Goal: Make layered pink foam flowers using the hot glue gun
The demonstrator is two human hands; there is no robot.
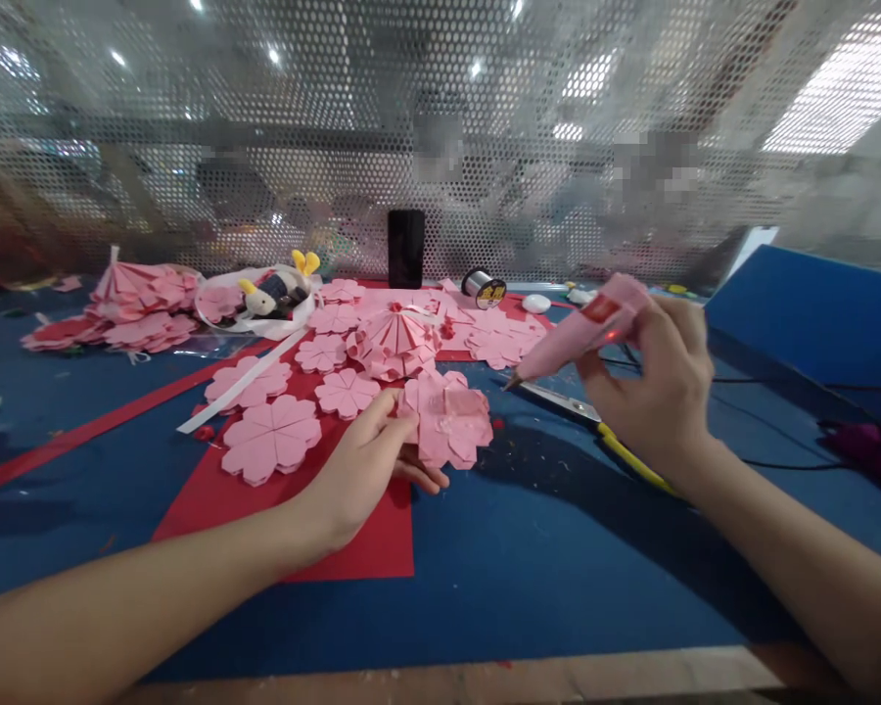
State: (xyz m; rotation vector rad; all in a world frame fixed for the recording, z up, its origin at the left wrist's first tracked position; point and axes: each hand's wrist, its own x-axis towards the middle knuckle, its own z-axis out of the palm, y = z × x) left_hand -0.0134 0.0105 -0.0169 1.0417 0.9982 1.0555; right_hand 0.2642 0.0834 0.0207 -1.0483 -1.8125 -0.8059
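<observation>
Left fingers [420, 474] partly hidden behind flower [451, 419], purple object [867, 452] cropped

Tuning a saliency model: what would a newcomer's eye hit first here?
Likely the pink glue gun in the right hand, its tip just right of the paper flower in the left hand. Then the pink blossoms on and around the red sheet, and the black phone upright at the back.

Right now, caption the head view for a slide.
Left hand holds a pink paper flower; right hand holds a pink glue gun over the blue table.
</observation>
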